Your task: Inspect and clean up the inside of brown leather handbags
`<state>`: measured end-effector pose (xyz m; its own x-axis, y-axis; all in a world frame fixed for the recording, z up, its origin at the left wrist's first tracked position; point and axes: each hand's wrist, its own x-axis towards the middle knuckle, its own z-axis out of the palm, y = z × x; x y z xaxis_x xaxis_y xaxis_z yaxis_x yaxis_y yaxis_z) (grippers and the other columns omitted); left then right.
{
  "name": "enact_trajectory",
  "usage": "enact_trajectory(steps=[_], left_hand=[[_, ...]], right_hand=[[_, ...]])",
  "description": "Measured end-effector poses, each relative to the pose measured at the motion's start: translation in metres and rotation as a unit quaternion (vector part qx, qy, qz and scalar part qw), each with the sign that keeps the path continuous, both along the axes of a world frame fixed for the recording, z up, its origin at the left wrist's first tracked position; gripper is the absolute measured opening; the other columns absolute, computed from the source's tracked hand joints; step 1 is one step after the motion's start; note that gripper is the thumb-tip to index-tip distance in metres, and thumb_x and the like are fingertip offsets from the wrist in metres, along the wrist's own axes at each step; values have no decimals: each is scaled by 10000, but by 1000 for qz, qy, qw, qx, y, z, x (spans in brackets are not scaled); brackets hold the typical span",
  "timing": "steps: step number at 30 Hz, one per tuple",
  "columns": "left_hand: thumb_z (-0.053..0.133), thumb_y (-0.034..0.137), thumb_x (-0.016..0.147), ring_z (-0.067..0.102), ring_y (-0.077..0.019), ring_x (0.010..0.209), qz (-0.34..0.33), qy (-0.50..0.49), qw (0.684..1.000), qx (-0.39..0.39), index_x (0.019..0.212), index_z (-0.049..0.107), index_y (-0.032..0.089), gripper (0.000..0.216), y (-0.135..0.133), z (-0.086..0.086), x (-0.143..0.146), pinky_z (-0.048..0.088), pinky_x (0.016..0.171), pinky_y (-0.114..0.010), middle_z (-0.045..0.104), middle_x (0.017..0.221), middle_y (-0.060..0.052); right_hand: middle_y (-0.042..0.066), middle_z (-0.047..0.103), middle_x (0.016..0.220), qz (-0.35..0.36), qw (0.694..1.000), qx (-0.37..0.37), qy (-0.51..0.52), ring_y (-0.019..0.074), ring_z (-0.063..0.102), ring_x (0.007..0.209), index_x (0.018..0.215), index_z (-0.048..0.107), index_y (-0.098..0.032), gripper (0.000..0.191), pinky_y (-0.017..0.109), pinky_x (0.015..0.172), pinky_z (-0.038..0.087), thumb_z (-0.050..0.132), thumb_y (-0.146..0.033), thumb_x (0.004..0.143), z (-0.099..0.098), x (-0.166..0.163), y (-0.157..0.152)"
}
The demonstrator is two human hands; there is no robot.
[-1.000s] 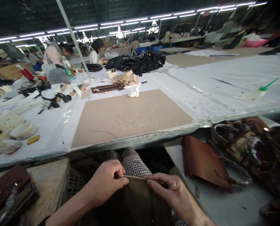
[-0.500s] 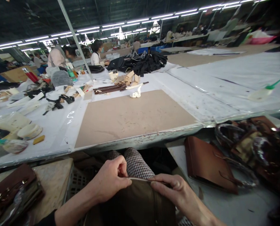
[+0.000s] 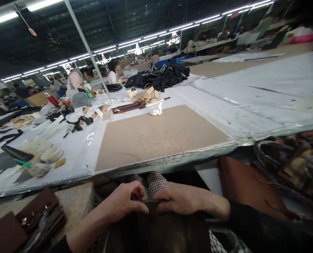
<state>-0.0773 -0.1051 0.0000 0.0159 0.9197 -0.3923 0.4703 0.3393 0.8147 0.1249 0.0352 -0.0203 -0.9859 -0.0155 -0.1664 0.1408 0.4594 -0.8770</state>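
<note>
With fingers of bare left hand [image 3: 119,204] and bare right hand [image 3: 181,198] apparently pinched together on its top edge, holding a dark olive-brown, bag-like piece [image 3: 159,232] over black-and-white checked trousers [image 3: 156,182]. Seems soft, light and pliable, best gripped along that thin edge. Facing, beyond, a matt tan rectangular sheet [image 3: 156,137] on the glossy white surface [image 3: 209,102], then slim dark-brown strips [image 3: 130,106].

A single camera, worn on the person's head, is looking forward and down. It is showing the bare left hand [image 3: 123,203] and bare right hand [image 3: 179,198] close, at lower centre, and is facing across a long, white-covered worktable [image 3: 211,109] toward distant rows of white tube lights [image 3: 155,34], which are sloping up rightward.
</note>
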Motion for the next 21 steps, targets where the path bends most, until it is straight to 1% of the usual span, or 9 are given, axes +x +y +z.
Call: enact_trajectory(steps=[2,4,6,8,10,13,15,18,21], left_hand=[[797,275,721,594,-176,798,-25,21,999,-31,909,734,182,218,-8,0,-13,416,675,-237,698,830,29],[745,284,771,609,-189,816,-35,15,997,-60,951,772,195,203,-13,-1,-19,417,680,-243,716,858,25],[730,282,783,623,-201,836,-42,2,997,-70,991,782,208,227,-15,-1,-20,420,686,-244,729,884,24],[761,291,760,625,-204,842,-51,-3,996,-69,1006,784,216,258,-14,-1,-18,415,685,-240,731,891,28],[777,316,759,614,-193,822,-58,0,996,-63,1012,785,219,271,-11,-1,-17,403,671,-232,719,868,35],[731,340,823,557,-153,752,-71,32,996,-33,959,791,207,199,-10,-1,-16,366,643,-221,655,769,53],[706,332,847,499,-127,694,-75,56,995,-18,904,784,193,169,-11,-2,-16,333,612,-217,584,699,64],[712,315,834,426,-108,637,-70,85,994,-5,804,745,174,148,-12,-3,-15,282,573,-224,494,636,74],[714,299,811,389,-109,614,-52,101,994,-5,708,686,161,175,-14,-6,-13,242,551,-241,443,600,70]], right_hand=[[-47,532,663,-13,999,-24,-21,115,483,608,794,668,-150,74,219,540,342,639,-188,851,-1,2,4],[-35,566,696,-12,998,-56,-33,127,507,632,859,703,-145,90,215,549,370,626,-187,840,-1,4,6],[-12,633,796,-7,997,-70,-26,150,562,720,982,729,-150,188,213,599,414,616,-174,834,-1,3,8],[9,683,920,-4,998,-65,-17,173,601,826,1104,724,-162,305,217,669,448,609,-143,823,-1,1,9],[16,699,955,2,999,-49,-23,177,613,842,1141,717,-163,365,219,680,454,604,-106,799,-2,-2,10],[2,692,899,12,999,-31,-28,161,603,773,1114,719,-164,335,214,628,431,634,-117,794,-5,-8,9],[-13,669,845,8,1000,-22,-12,151,580,736,1086,723,-174,259,216,609,411,688,-210,832,-9,-15,7],[-49,563,675,9,1000,3,12,121,505,624,916,726,-168,157,222,566,357,702,-320,887,-17,-30,2],[-67,477,592,20,999,5,29,102,444,556,784,687,-164,187,226,541,318,650,-280,927,-22,-42,-1]])
